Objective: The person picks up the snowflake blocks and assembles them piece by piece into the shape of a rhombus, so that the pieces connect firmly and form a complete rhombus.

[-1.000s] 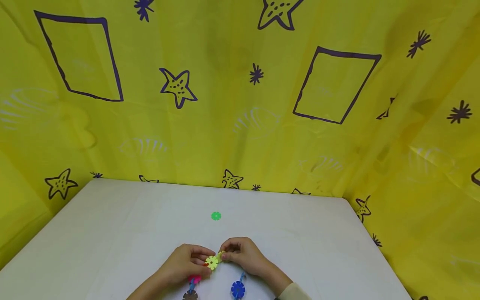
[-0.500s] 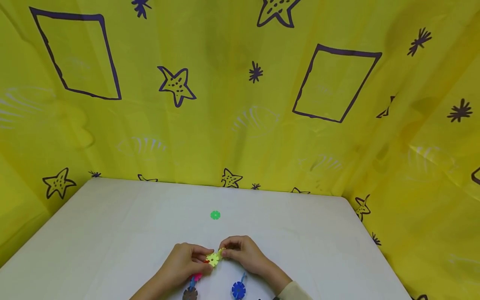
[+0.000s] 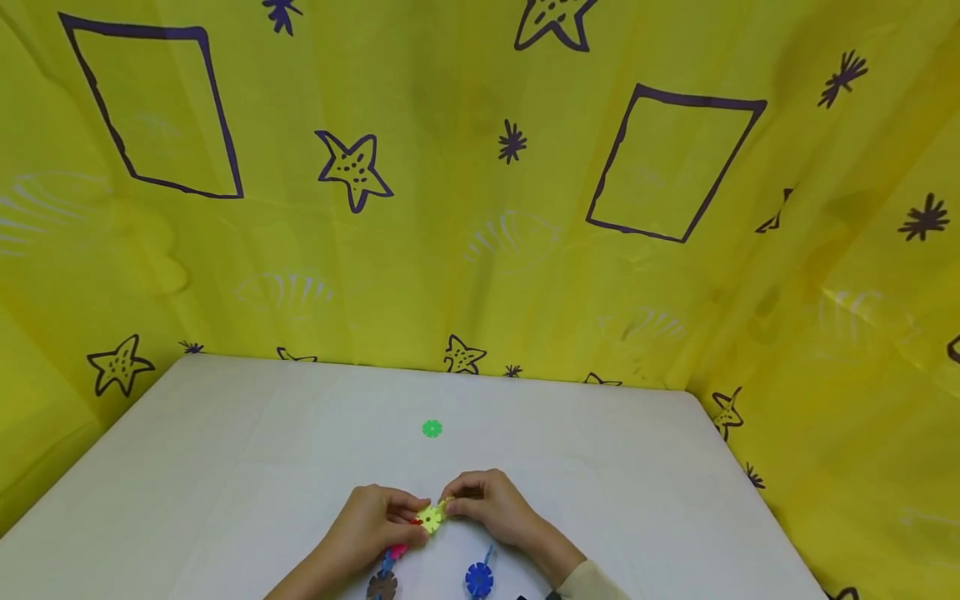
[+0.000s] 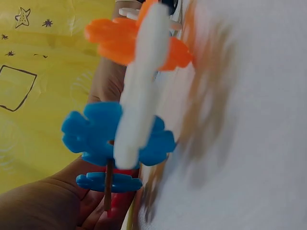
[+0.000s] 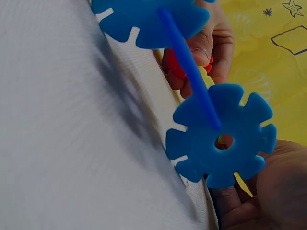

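Slotted, flower-shaped interlocking plastic discs are joined in a chain. My left hand (image 3: 371, 523) pinches the chain at a red disc (image 5: 176, 64), beside a pale yellow disc (image 3: 430, 519). Another yellow disc (image 3: 445, 505), nearly edge-on, is pinched between the right hand's (image 3: 491, 510) thumb and fingers, against the first. Whether their slots interlock cannot be made out. Below the left hand hang a pink disc (image 3: 397, 552) and a brown disc (image 3: 382, 585). Blue discs (image 5: 228, 129) hang near the right wrist. In the left wrist view, a white disc (image 4: 141, 91) partly covers another blue disc (image 4: 91, 132).
A loose green disc (image 3: 432, 428) lies farther back on the white table (image 3: 285, 442). An orange disc (image 4: 112, 40) shows in the left wrist view. A yellow curtain (image 3: 427, 275) with drawn stars hangs along the table's back and sides.
The facing yellow disc has turned slightly and shifted a little right and up between the hands. Both hands keep their pinch. The green disc stays on the table.
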{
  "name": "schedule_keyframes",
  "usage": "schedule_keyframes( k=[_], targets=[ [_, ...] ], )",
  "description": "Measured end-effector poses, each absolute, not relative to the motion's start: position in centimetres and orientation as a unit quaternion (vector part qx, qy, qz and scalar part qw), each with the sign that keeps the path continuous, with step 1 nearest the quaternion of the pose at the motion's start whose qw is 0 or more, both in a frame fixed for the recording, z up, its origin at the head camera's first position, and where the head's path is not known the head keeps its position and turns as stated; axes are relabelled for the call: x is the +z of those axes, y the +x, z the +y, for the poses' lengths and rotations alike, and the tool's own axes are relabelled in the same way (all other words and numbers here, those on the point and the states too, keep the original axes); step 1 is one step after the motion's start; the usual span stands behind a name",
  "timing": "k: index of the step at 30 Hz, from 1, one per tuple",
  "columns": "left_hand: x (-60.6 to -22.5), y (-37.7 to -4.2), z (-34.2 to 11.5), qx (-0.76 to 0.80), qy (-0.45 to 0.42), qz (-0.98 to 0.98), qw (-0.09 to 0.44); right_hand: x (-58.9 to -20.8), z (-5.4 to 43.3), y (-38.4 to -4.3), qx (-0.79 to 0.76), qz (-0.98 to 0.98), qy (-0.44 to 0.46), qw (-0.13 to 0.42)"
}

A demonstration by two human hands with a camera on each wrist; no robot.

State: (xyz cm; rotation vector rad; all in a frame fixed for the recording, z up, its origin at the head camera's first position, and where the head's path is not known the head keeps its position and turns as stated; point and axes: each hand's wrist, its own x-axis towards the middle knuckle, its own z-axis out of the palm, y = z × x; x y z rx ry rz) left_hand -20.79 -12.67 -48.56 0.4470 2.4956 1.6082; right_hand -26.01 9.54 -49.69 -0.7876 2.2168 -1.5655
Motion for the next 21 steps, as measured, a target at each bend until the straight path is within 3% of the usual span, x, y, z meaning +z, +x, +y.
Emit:
schedule_keyframes(
  k=[21],
  targets=[
    [-48.63, -20.73, -12.45, 0.482, 0.206, 0.851, 0.028, -49.73, 9.45, -25.88, -0.551, 0.775, -0.274, 0.144]
  ],
)
